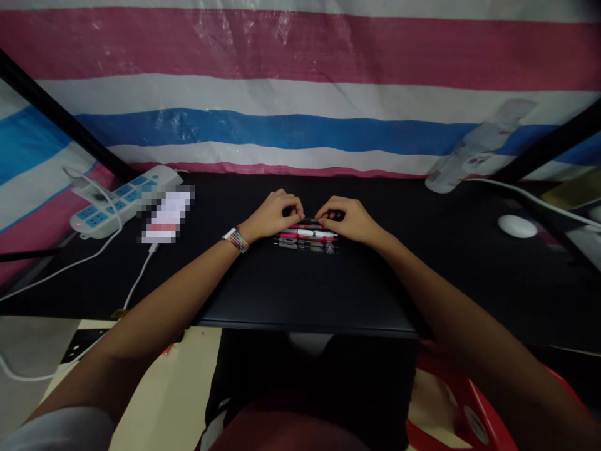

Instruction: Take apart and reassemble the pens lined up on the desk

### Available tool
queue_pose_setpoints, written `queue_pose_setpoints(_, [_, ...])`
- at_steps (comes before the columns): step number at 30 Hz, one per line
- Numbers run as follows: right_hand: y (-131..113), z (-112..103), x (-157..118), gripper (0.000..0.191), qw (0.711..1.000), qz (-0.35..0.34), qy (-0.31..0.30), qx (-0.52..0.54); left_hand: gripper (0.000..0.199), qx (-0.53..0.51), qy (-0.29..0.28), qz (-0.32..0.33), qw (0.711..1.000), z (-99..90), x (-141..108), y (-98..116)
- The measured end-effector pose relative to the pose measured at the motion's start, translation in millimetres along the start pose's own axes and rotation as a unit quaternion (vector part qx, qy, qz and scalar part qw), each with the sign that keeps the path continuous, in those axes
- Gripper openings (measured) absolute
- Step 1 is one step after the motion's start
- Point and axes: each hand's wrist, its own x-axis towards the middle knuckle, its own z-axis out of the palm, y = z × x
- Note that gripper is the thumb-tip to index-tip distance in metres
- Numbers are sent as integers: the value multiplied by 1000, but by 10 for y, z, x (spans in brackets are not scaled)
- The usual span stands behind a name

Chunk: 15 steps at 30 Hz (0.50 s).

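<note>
Several pens (307,233) lie side by side, roughly parallel to the front edge, on a black surface (305,288). One is white and red; others look clear or dark. At the far side of the row, my left hand (277,214) pinches the left end of a dark, thin pen (308,220), a band round its wrist. My right hand (347,218) has thumb and finger closed at that pen's right end. The fingers partly hide both ends.
On the left are a white power strip (106,216), a blurred phone (168,216) and white cables. A clear bottle (469,153) and a white mouse (517,226) are on the right. Striped sheeting (291,56) hangs behind the table.
</note>
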Motion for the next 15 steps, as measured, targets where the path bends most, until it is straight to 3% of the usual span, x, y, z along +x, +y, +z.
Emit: queue_pose_setpoints(15, [-76, 13, -32, 14, 998, -29, 6, -60, 17, 28, 3, -5, 1000, -2, -23, 11])
